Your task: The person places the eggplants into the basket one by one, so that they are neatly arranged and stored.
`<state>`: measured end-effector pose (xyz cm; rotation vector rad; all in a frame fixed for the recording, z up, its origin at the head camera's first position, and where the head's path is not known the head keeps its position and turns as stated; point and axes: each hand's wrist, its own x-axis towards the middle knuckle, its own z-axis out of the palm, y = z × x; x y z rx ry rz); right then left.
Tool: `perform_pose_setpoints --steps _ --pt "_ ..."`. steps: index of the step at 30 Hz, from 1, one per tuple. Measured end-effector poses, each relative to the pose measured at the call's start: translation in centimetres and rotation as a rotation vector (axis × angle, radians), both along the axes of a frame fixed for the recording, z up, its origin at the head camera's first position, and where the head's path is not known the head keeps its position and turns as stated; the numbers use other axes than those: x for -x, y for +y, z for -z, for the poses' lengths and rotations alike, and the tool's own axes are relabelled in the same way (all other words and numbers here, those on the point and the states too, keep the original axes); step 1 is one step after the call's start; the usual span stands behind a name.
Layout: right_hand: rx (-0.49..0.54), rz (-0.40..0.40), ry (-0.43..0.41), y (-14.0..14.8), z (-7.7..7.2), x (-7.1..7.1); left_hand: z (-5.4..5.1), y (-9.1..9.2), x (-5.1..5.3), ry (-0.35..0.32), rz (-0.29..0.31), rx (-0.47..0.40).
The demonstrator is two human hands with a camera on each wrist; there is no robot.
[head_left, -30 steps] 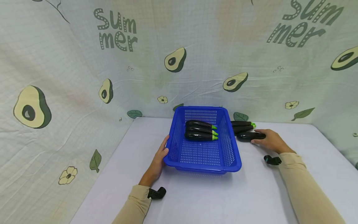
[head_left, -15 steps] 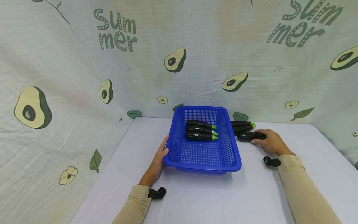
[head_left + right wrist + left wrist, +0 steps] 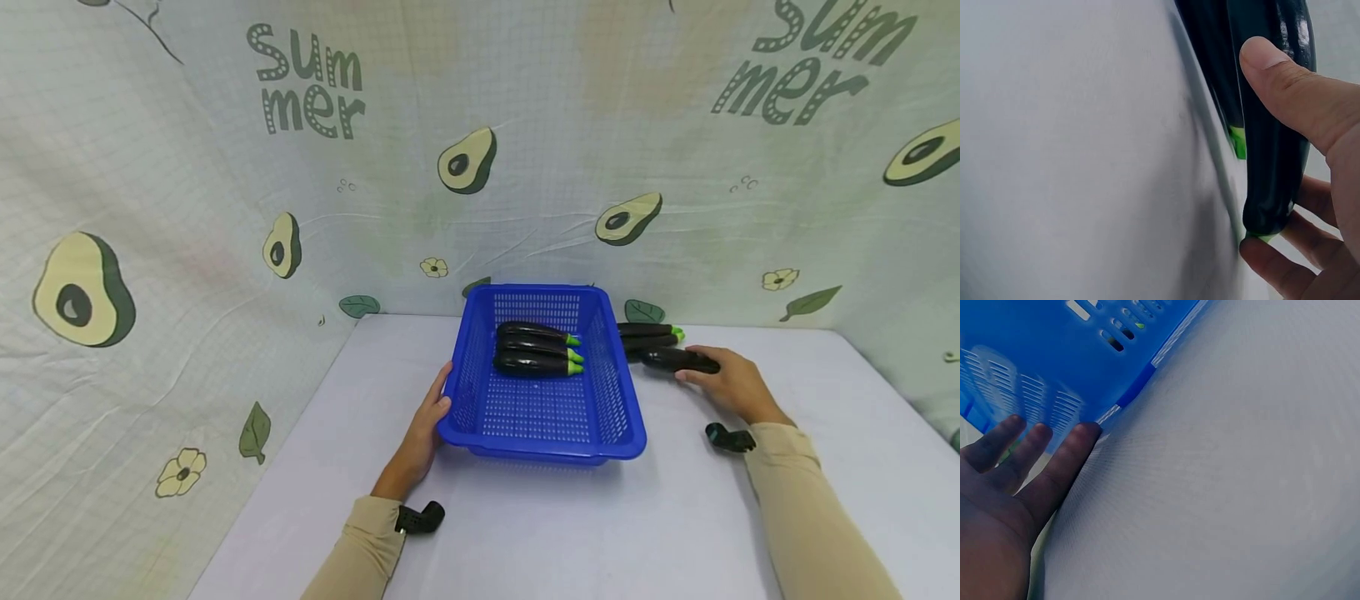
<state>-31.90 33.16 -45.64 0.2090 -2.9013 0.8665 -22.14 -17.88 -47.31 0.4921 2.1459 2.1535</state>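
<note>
My left hand (image 3: 426,423) lies along the left side of a blue plastic basket (image 3: 517,447). In the left wrist view its straight fingers (image 3: 1057,469) touch the basket's slotted wall (image 3: 1041,350). Inside the basket, 3 dark eggplants (image 3: 532,364) with green stem ends lie side by side. My right hand (image 3: 738,387), to the right of the basket, holds another eggplant (image 3: 667,359) between thumb and fingers. The right wrist view shows the thumb across this eggplant (image 3: 1272,156) and fingertips near its green stem end.
More eggplants (image 3: 651,342) lie on the white-covered table (image 3: 525,533) just right of the basket, partly hidden by its rim. A cloth printed with avocados (image 3: 547,242) hangs behind and at the sides.
The right hand has shifted the eggplant slightly right and a little up in the head view, tilting it. The left hand and the basket have stayed in place.
</note>
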Motion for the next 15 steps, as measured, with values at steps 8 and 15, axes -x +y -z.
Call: perform_pose_setpoints --steps 8,15 --pt "0.014 0.004 0.117 -0.7 -0.1 -1.0 0.0 0.0 0.1 0.000 -0.001 -0.004" --pt "0.020 0.016 0.199 -1.1 -0.4 -1.3 0.0 0.0 0.1 -0.004 -0.009 0.000"
